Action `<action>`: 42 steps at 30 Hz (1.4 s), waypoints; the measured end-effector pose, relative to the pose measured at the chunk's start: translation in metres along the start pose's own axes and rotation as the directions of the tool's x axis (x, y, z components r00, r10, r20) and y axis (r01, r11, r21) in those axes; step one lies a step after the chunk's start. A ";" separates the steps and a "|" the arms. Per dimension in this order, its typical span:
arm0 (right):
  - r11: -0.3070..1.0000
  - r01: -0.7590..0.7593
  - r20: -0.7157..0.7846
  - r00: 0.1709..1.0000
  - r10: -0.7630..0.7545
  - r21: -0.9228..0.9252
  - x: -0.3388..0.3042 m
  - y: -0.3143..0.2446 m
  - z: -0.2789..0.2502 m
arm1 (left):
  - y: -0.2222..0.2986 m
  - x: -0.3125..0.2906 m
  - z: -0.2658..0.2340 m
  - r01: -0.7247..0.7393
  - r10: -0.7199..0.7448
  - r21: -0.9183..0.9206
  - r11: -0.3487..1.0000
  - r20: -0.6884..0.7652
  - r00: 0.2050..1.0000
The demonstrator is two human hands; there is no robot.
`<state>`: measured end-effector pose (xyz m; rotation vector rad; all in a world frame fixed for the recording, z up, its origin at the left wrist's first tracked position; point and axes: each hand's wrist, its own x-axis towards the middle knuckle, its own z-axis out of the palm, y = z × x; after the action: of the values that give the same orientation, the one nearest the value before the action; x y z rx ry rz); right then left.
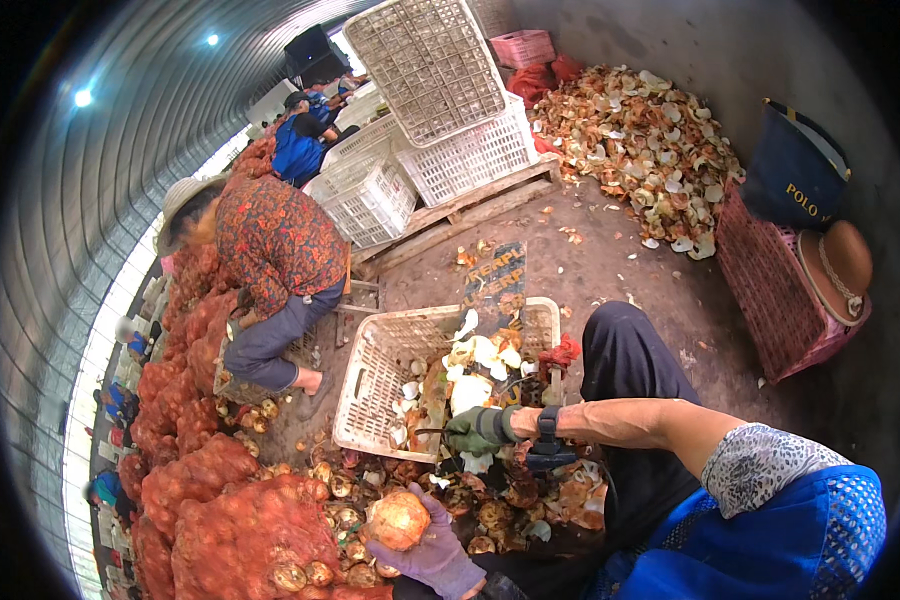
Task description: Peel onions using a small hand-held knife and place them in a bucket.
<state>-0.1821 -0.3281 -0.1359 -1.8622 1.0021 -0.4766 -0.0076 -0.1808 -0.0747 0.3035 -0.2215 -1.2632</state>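
My left hand (438, 553), in a purple glove, is closed around a large brown-skinned onion (398, 520) low in the view. Over the near edge of a white plastic crate (368, 395) is my right hand (482, 428) in a grey-green glove. Its fingers are closed on a thin dark tool (428, 431) that juts out to the left; its exact kind is too small to tell. White onion pieces and peels (470, 388) lie in the crate. Below it, loose onions (495, 515) and skins cover the floor around my left hand.
Red mesh sacks (255, 540) of onions line the left. A person in a patterned shirt (275, 235) sits beyond them. White crates (470, 160) stand on a pallet (450, 220). A peel heap (640, 140) and a pink crate (765, 270) are at the right.
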 end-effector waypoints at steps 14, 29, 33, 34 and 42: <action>0.763 0.513 -0.039 0.820 -0.571 -0.393 -0.048 0.012 0.014 | 0.010 0.015 0.003 0.088 -0.077 -0.067 0.994 0.154 0.985; 0.619 0.114 -0.031 0.975 -0.218 -0.777 0.044 0.017 -0.054 | 0.009 0.002 -0.006 0.174 -0.134 -0.192 0.966 0.204 0.970; 0.674 0.094 -0.197 0.919 -0.343 -0.732 0.064 0.013 -0.079 | 0.004 0.005 -0.005 0.115 -0.104 -0.118 0.986 0.094 0.990; 0.706 0.008 -0.321 0.887 -0.332 -0.709 0.062 0.012 -0.082 | 0.007 0.004 -0.003 0.091 -0.086 -0.103 0.991 0.053 0.995; 0.982 0.079 -0.565 0.809 -0.163 -0.170 0.047 0.049 -0.091 | -0.014 0.017 0.014 -0.045 0.050 0.167 0.985 -0.026 0.998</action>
<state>-0.2374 -0.4269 -0.1390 -1.9545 1.3411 -1.1281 -0.0200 -0.2024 -0.0670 0.4583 -0.3077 -1.1944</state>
